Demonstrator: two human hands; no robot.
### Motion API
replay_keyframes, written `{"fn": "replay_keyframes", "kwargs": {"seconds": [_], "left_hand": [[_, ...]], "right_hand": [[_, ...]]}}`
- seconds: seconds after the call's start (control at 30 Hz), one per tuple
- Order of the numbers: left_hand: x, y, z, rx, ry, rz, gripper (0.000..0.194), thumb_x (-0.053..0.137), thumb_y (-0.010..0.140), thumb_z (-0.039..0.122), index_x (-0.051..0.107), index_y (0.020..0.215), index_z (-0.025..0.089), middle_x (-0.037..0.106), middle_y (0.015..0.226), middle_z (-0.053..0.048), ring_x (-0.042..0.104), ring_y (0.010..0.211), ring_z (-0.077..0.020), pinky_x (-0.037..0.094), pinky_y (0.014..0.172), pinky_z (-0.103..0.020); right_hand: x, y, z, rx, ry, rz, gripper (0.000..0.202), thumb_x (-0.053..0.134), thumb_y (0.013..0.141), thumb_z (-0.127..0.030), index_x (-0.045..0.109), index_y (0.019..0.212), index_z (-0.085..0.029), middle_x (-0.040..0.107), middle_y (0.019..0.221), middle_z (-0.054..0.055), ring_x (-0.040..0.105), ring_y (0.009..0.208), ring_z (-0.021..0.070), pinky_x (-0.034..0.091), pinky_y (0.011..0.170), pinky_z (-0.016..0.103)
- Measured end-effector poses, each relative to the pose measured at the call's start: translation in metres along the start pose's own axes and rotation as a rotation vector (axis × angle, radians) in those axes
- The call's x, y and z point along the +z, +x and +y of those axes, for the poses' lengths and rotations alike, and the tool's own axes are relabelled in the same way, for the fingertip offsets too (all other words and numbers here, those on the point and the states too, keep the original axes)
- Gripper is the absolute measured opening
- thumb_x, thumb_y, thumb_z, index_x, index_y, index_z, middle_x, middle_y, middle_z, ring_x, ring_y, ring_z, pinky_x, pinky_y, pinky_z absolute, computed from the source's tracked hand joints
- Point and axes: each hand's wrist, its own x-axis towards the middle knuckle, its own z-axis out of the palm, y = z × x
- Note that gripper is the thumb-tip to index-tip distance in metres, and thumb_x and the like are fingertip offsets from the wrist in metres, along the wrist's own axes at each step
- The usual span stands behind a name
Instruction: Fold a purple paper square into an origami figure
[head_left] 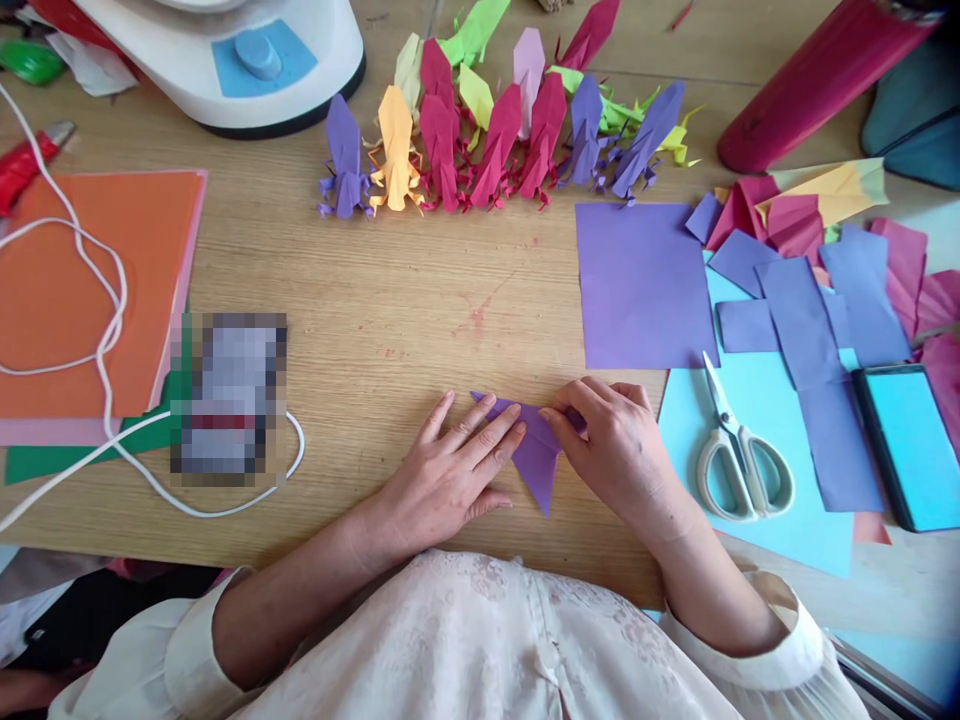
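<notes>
A small folded piece of purple paper point(538, 465) lies on the wooden table close to my body, one point toward me. My left hand point(454, 465) rests flat on its left part, fingers spread, covering some of it. My right hand point(619, 445) pinches the paper's right side between thumb and fingers; the pinched part is mostly hidden. Just beyond my right hand is a flat purple sheet point(645, 290). Scissors with pale handles point(739, 465) lie to the right on light blue paper point(787, 540).
Several folded paper figures point(442, 150) stand in a row at the back. A white appliance point(300, 50) and a dark red bottle point(817, 90) flank them. At left are orange paper point(90, 290), a phone point(229, 395) and a white cable point(112, 340). Purple scraps point(802, 320) and another phone point(911, 445) lie right.
</notes>
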Motion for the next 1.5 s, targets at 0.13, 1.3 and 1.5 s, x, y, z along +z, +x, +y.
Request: {"fn": "replay_keyframes", "kwargs": {"seconds": [0.13, 1.3, 1.5], "left_hand": [[0.0, 0.0, 0.001, 0.004, 0.019, 0.009, 0.064, 0.051, 0.098, 0.054, 0.045, 0.149, 0.017, 0.044, 0.157, -0.01, 0.04, 0.144, -0.0316, 0.009, 0.125, -0.057], [-0.002, 0.009, 0.009, 0.048, -0.046, -0.061, 0.068, 0.048, 0.097, 0.059, 0.047, 0.146, 0.012, 0.041, 0.158, -0.014, 0.032, 0.149, -0.0289, 0.008, 0.125, -0.053], [0.005, 0.007, 0.008, 0.097, -0.047, -0.054, 0.068, 0.042, 0.1, 0.057, 0.044, 0.148, 0.009, 0.038, 0.159, -0.015, 0.031, 0.15, -0.0283, 0.008, 0.125, -0.05]], "right_hand": [[0.0, -0.001, 0.0, 0.025, -0.002, 0.005, 0.015, 0.056, 0.097, -0.027, 0.056, 0.083, -0.021, 0.066, 0.079, 0.0, 0.06, 0.071, 0.0164, 0.033, 0.084, 0.034], [-0.009, -0.001, 0.009, 0.039, 0.045, -0.036, 0.006, 0.064, 0.09, -0.019, 0.058, 0.09, -0.021, 0.069, 0.084, 0.0, 0.063, 0.081, 0.0205, 0.036, 0.081, 0.034], [-0.02, -0.009, 0.014, -0.019, 0.104, 0.019, 0.008, 0.061, 0.092, -0.017, 0.06, 0.1, -0.02, 0.069, 0.094, 0.002, 0.065, 0.087, 0.0206, 0.042, 0.085, 0.036]]}}
